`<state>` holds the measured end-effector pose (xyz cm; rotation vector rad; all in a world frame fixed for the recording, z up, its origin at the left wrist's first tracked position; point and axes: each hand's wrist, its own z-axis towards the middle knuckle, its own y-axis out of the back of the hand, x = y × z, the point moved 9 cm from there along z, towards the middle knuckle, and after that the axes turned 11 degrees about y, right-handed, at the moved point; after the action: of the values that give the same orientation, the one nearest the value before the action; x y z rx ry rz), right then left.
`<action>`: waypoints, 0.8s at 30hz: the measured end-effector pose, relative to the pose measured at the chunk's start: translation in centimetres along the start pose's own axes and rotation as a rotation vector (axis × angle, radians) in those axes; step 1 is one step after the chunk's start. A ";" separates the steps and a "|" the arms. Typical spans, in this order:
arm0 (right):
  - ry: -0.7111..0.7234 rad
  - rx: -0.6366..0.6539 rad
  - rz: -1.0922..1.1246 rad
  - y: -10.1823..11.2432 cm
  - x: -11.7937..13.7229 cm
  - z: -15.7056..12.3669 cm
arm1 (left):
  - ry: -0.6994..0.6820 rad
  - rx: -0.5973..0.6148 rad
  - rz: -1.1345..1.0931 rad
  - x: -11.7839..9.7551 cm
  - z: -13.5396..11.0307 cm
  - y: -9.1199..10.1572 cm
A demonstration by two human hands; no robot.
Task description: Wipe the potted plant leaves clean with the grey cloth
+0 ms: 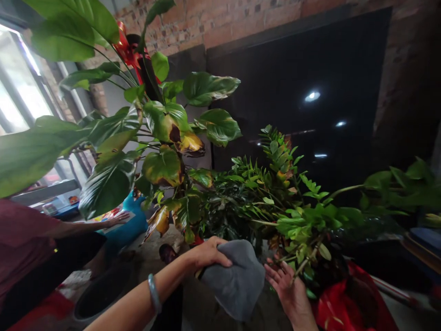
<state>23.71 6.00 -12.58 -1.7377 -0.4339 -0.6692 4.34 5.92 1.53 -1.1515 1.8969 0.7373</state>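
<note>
My left hand (pixel 207 253) is closed on a grey cloth (pixel 236 280), which hangs down in front of the plants. A pale bracelet (pixel 154 293) sits on that forearm. My right hand (pixel 288 286) is open, palm up with fingers spread, just right of the cloth. It lies under a leafy stem (pixel 308 257) of a small-leaved green plant (pixel 262 193) and touches it. To the left, a tall plant with large glossy leaves (pixel 165 133), some of them yellow and brown, rises above both hands.
Another person in a maroon top (pixel 20 239) sits at the left, an arm stretched toward a blue object (pixel 129 230). A dark round pot (pixel 99 294) stands at lower left and a red wrapping (pixel 347 305) at lower right. A glossy black panel (pixel 310 69) on a brick wall stands behind the plants.
</note>
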 end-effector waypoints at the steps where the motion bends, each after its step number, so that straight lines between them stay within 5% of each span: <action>1: -0.005 0.002 0.000 0.0 0.0 0.0 | -0.051 0.020 -0.017 -1.3 -0.8 0.3; 4: -0.026 -0.035 0.008 0.2 0.2 -0.2 | -0.278 -0.009 -0.185 -6.5 -2.0 2.1; 6: -0.035 -0.070 0.015 0.2 0.2 -0.4 | -0.373 -0.095 -0.352 -8.1 -1.5 3.6; 10: -0.035 -0.068 0.008 0.0 0.1 -0.4 | -0.228 -0.223 -0.376 -3.8 1.5 3.8; 14: -0.020 -0.057 0.003 0.1 0.1 -0.3 | -0.017 -0.113 -0.041 0.5 1.3 1.8; 18: -0.039 -0.041 0.025 0.0 -0.1 -0.1 | -0.173 0.010 -0.057 -4.3 -1.7 1.6; 21: -0.013 -0.008 0.023 -0.1 -0.2 0.1 | -0.352 -0.045 -0.266 -8.4 -2.1 2.9; 24: 0.026 0.012 0.019 0.0 -0.3 0.2 | -0.345 -0.169 -0.444 -6.7 0.0 3.5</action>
<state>23.56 6.25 -12.82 -1.7177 -0.4016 -0.6737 3.06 10.41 7.43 -1.3876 1.2554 0.7922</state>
